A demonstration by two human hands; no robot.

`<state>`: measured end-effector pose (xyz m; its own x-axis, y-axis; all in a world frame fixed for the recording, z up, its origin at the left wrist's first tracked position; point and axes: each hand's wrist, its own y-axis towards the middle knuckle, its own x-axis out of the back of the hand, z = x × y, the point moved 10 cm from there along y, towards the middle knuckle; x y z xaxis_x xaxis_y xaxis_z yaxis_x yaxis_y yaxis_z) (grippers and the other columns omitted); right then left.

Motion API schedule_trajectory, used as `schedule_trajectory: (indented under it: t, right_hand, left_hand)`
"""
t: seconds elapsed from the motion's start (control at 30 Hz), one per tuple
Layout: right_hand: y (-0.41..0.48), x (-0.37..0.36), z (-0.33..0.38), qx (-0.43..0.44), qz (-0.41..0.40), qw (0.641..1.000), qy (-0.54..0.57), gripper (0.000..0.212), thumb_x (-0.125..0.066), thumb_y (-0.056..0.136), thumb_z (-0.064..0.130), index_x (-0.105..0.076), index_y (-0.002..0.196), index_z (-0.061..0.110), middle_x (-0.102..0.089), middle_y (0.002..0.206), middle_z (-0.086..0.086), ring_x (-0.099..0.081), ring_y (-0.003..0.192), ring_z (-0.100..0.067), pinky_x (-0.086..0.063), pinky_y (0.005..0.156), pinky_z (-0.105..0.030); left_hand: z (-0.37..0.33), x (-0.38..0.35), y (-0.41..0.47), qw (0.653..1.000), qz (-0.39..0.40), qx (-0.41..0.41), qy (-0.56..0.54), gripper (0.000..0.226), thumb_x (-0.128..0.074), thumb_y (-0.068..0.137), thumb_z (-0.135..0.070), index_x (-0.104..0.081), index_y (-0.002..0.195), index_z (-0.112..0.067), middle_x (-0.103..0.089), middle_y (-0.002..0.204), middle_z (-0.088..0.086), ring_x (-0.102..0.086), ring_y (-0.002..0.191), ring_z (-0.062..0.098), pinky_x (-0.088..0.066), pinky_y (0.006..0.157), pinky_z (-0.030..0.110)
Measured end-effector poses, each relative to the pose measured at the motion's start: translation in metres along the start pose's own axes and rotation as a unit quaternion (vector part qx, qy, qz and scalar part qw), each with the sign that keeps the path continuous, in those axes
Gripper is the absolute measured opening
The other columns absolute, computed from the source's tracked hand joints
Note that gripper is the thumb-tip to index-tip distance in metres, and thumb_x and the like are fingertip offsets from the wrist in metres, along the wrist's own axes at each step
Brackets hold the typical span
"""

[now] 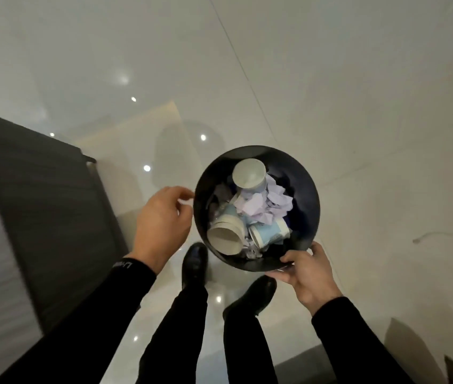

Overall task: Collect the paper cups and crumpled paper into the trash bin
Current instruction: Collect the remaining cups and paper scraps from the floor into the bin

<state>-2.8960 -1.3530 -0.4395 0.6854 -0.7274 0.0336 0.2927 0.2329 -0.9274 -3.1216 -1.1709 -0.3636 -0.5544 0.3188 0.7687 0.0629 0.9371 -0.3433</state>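
I have the bin by its near rim in my right hand, fingers curled around the edge, over the floor by my shoes; the cups and paper sit inside. My left hand hangs just beside the rim, fingers loosely bent, holding nothing. One-handed, the bin could tip and spill — it's full. Its base and outer wall are hidden.

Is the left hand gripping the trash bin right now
No, the left hand is open beside the trash bin rim without clasping it; only the right hand grips the near rim.
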Motion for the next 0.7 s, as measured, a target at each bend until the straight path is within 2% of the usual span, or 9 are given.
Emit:
schedule_trajectory:
  t: [0.1,0.17,0.23,0.33,0.5,0.57,0.7]
  right_hand:
    - [-0.049,-0.018,0.038,0.021,0.016,1.0,-0.008,0.054,-0.035,0.077,-0.022,-0.039,0.127,-0.001,-0.054,0.106,-0.024,-0.062,0.077,-0.041,-0.055,0.062,-0.052]
    - [-0.082,-0.029,0.062,0.036,0.031,0.998,-0.027,0.053,-0.035,0.078,-0.021,-0.038,0.128,-0.005,-0.051,0.111,-0.025,-0.062,0.071,-0.037,-0.057,0.057,-0.048]
    - [-0.113,-0.04,0.082,0.046,0.05,0.997,-0.042,0.046,-0.034,0.078,-0.021,-0.042,0.122,-0.008,-0.051,0.109,-0.026,-0.061,0.072,-0.038,-0.057,0.053,-0.046]
    - [-0.158,-0.051,0.107,0.049,0.079,0.994,-0.054,0.042,-0.032,0.077,-0.021,-0.048,0.115,-0.012,-0.054,0.104,-0.027,-0.059,0.079,-0.042,-0.058,0.049,-0.043]
    - [-0.231,-0.055,0.154,0.07,0.102,0.99,-0.07,0.04,-0.034,0.076,-0.022,-0.05,0.112,-0.013,-0.055,0.102,-0.027,-0.059,0.066,-0.039,-0.056,0.04,-0.036]
    - [-0.257,-0.049,0.174,0.084,0.105,0.988,-0.075,0.038,-0.036,0.077,-0.02,-0.049,0.112,-0.015,-0.054,0.1,-0.025,-0.058,0.062,-0.036,-0.055,0.039,-0.035]
    - [-0.305,-0.029,0.22,0.112,0.12,0.986,-0.043,0.033,-0.038,0.076,-0.02,-0.05,0.105,-0.011,-0.052,0.091,-0.023,-0.056,0.056,-0.035,-0.055,0.04,-0.037]
  left_hand:
    - [0.023,0.043,-0.024,0.994,0.065,0.077,0.044,0.024,-0.047,0.086,-0.014,-0.068,0.096,-0.018,-0.067,0.087,-0.004,-0.06,0.08,0.016,-0.042,0.073,0.024]
    - [0.039,0.063,-0.05,0.98,0.134,0.118,0.083,0.025,-0.045,0.088,-0.014,-0.068,0.098,-0.016,-0.07,0.096,0.001,-0.063,0.092,0.022,-0.047,0.08,0.029]
    - [0.052,0.087,-0.075,0.974,0.149,0.159,0.06,0.026,-0.045,0.089,-0.012,-0.068,0.101,-0.014,-0.07,0.107,0.005,-0.062,0.099,0.023,-0.048,0.091,0.033]
    - [0.047,0.13,-0.105,0.981,0.089,0.171,0.008,0.024,-0.048,0.089,-0.011,-0.068,0.101,-0.016,-0.07,0.105,0.004,-0.06,0.091,0.018,-0.047,0.089,0.031]
    - [-0.014,0.194,-0.114,0.979,-0.01,0.154,-0.13,0.021,-0.05,0.089,-0.007,-0.065,0.098,-0.018,-0.069,0.09,0.001,-0.064,0.079,0.014,-0.048,0.077,0.03]
    - [-0.052,0.217,-0.109,0.97,-0.045,0.126,-0.204,0.018,-0.051,0.088,-0.006,-0.064,0.096,-0.018,-0.07,0.085,0.003,-0.066,0.075,0.017,-0.051,0.075,0.035]
    - [-0.124,0.248,-0.103,0.95,-0.053,0.073,-0.298,0.017,-0.054,0.086,0.001,-0.065,0.092,-0.011,-0.07,0.077,0.01,-0.061,0.066,0.025,-0.05,0.071,0.039]
